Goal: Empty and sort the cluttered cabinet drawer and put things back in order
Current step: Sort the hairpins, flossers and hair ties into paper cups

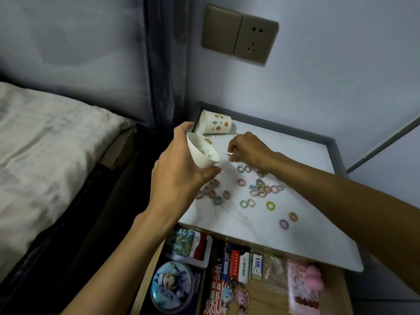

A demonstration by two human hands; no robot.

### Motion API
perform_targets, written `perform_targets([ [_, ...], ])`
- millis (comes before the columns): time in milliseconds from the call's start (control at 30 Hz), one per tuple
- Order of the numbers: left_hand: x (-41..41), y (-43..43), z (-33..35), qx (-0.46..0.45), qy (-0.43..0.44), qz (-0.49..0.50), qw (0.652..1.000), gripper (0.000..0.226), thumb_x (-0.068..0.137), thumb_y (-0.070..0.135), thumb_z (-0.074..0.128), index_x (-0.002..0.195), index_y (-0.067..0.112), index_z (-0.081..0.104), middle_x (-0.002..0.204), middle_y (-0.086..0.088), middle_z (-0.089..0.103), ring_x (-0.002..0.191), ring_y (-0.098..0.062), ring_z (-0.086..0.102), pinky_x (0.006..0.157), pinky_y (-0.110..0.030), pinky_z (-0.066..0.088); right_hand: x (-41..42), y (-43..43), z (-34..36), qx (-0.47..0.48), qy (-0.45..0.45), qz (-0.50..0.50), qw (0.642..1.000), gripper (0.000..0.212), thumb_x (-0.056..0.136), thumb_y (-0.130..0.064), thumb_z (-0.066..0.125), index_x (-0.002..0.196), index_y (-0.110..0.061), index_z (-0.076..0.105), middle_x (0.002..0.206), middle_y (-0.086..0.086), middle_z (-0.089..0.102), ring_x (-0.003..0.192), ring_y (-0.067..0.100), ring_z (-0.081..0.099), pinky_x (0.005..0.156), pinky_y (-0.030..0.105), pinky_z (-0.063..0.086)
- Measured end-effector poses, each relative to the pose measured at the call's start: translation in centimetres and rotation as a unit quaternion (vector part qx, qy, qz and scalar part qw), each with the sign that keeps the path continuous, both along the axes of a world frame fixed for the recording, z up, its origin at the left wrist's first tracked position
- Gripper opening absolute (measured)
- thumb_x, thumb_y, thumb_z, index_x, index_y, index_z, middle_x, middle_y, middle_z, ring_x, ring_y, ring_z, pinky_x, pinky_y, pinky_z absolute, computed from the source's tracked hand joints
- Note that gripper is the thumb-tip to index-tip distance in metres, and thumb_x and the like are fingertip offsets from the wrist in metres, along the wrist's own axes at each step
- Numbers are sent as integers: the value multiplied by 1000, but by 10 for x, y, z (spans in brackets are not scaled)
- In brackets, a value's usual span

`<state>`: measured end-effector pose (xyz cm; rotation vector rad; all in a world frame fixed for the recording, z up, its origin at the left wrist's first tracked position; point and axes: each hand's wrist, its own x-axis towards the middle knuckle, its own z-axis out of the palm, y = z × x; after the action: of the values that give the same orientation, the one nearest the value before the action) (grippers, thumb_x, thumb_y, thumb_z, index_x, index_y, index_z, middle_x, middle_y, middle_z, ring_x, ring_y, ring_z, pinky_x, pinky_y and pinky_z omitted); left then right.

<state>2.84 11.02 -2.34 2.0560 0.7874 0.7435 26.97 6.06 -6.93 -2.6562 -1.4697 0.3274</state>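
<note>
Currently a cup (201, 158) is gripped by the left hand (179, 176); a thin stick (228, 153) is pinched by the right hand (248, 148).

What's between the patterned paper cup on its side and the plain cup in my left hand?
Head view: one yellowish hair tie lies between the patterned paper cup and the plain cup in the left hand.
</note>
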Motion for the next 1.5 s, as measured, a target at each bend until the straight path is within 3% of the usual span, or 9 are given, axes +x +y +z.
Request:
perform_targets([
  [133,0,-3,0,3,3,-5,1000,95,64,35,90,141,30,36,123,7,61,107,-16,61,90,-44,54,-5,-1,-10,20,-25,-17,999,20,82,-23,78,91,-7,72,85,6,64,76,24,62,67,32,48],
  [300,1,-4,0,4,3,-8,1000,92,64,35,90,139,30,37,117,10,60,105,-16,62,88,-44,55,-7,3,-11,-17,-33,-28,999,15,84,-27,75,83,-20,61,90,3,62,80,22,56,73,37,50],
  [467,3,-5,1,6,3,-16,1000,91,65,35,90,139,31,37,111,17,53,101,-11,58,88,-40,54,1,5,-5,-11,16,-46,999,19,85,-20,74,100,-9,69,94,6,66,80,19,56,69,26,37],
  [733,0,-5,1,0,6,-16,1000,90,66,35,90,139,30,38,113,16,55,104,-14,60,89,-43,55,9,2,4,35,40,-61,997,10,89,-10,70,93,-1,68,84,11,72,64,15,64,66,24,47],
  [833,0,-5,1,-1,9,-15,1000,91,66,36,90,140,30,37,122,8,61,107,-17,61,90,-46,54,12,0,7,26,37,-47,998,16,86,-9,71,102,-5,69,89,9,70,70,15,62,61,19,42],
  [967,2,-6,3,-6,7,-17,1000,92,66,34,90,141,28,38,126,4,61,109,-19,61,91,-46,54,17,-6,13,-2,31,-23,999,29,87,-11,70,115,-11,66,88,6,68,75,18,64,71,26,46],
  [1167,2,-6,1,-5,13,-13,1000,92,64,37,91,139,31,38,124,6,62,109,-19,62,90,-47,54,15,-16,41,35,84,-19,996,18,97,-15,59,111,-8,67,80,5,68,58,11,62,48,15,45],
  [1333,3,-7,0,1,30,-17,999,95,63,37,91,140,31,36,125,5,62,109,-20,62,89,-45,54,-16,-20,105,97,179,100,974,19,95,-18,63,109,-12,74,75,5,68,55,5,52,50,19,43],
  [1500,6,-10,-1,-10,16,-27,999,93,64,33,90,140,30,37,117,7,64,102,-18,63,86,-42,54,-70,-8,136,6,156,229,961,12,89,-26,69,97,-21,78,74,-8,71,58,3,57,58,19,47],
])
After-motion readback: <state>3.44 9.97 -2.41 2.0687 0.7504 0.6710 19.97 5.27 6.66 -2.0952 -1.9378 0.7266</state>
